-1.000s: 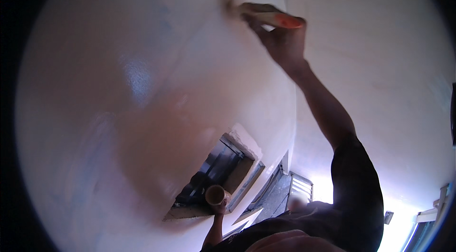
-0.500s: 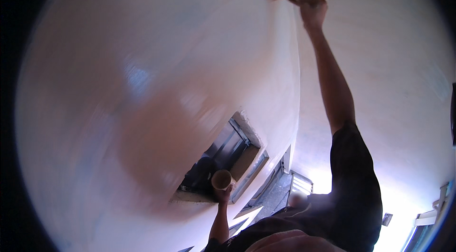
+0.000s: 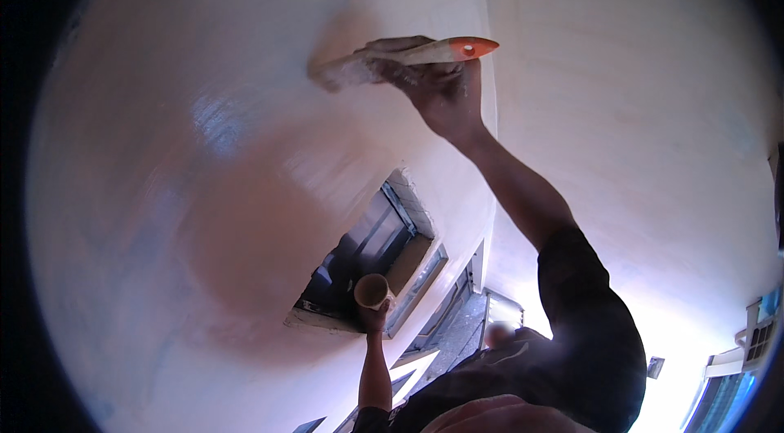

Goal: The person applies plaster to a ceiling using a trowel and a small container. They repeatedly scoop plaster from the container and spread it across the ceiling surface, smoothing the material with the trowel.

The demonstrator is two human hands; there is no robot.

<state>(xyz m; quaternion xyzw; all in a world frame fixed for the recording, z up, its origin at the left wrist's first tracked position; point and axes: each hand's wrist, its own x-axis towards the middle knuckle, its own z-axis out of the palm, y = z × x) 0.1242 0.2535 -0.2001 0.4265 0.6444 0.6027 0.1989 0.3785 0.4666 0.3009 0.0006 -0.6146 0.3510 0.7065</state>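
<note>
My right hand [image 3: 445,98], raised at the upper middle, is closed around a flat paintbrush [image 3: 461,49] with a pale handle and an orange end with a hole. The brush points left, its blurred bristles at the pale wall [image 3: 245,41]; part of the brush is hidden by my fingers. Lower down, my left hand [image 3: 376,319] grips a beige cup-like container [image 3: 371,292], mouth toward me. What lies inside the container cannot be made out. It is in front of a dark window opening.
The window opening [image 3: 351,262] has a rough-edged frame. Another pale surface [image 3: 637,106] meets the wall along a line at the right. A small grey box [image 3: 655,367] and a window with bluish panes [image 3: 723,400] lie at the lower right, beside strong glare.
My right hand and the brush have moved down and left along the wall and look larger. My left hand still holds the container, slightly shifted left and up in view.
</note>
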